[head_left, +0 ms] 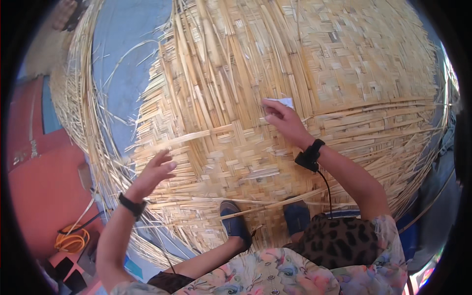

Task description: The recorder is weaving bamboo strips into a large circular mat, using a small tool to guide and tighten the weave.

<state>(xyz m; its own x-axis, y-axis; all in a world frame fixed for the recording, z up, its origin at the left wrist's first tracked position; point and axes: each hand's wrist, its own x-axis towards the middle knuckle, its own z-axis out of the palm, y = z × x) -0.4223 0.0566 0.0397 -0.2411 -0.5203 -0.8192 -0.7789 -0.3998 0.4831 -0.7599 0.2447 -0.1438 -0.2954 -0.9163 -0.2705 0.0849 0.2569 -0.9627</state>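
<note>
A large woven mat of pale split bamboo strips [359,59] spreads under me, with long loose strips [206,64] running through its upper part and crosswise along its middle. My left hand [156,172] is just over the mat's left part, beside a flat crosswise strip [189,138], its fingers apart. My right hand [285,120] is at the middle, fingers curled on a small flat white or silvery piece [287,102], too small to identify. My blue shoes [233,221] rest on the mat's near part.
A heap of long loose strips [83,98] lies along the left, beside a blue-grey floor [118,29]. A red raised surface [39,191] holds a coiled orange cable [71,240] at lower left. Part of another person [63,14] shows at the top left corner.
</note>
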